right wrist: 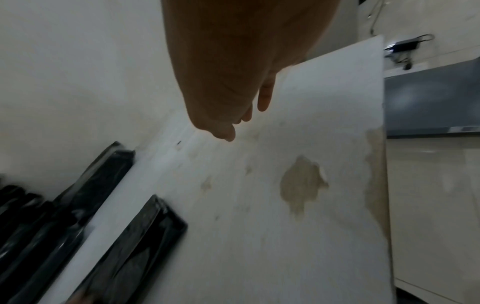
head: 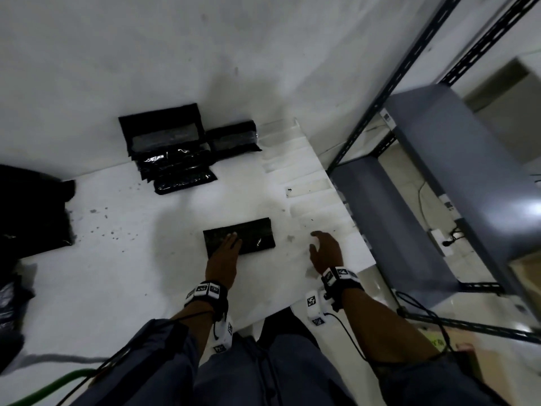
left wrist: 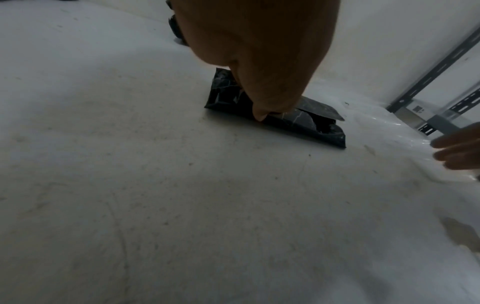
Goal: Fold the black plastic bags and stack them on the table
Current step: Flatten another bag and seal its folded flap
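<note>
1. Left hand (head: 224,253) is flat down on the folded black bag (head: 251,237), fingers straight and close together, palm covering the bag's left half, pressing it onto the white table (head: 117,273).
2. From the left wrist view, a fingertip (left wrist: 259,117) sits right on the bag's near edge (left wrist: 306,127), and the far flap beyond the hand lifts a little off the layer under it.
3. Right hand (head: 325,252) hangs just off to the right of that bag, not touching it, fingers loosely spread and slightly curved, holding nothing.
4. Right wrist view agrees: the fingers (right wrist: 263,100) point down at bare tabletop with a brownish stain (right wrist: 302,185) below them.
5. Straight ahead of the left hand, against the wall, lies the stack of folded bags (head: 172,159), overlapping like shingles, with a smaller folded bag (head: 232,137) touching its right side.
6. Far out to the left of the left hand, a loose heap of black plastic (head: 32,209) lies at the table's edge.
7. Beyond the right hand stands a grey metal rack (head: 433,159).
</note>
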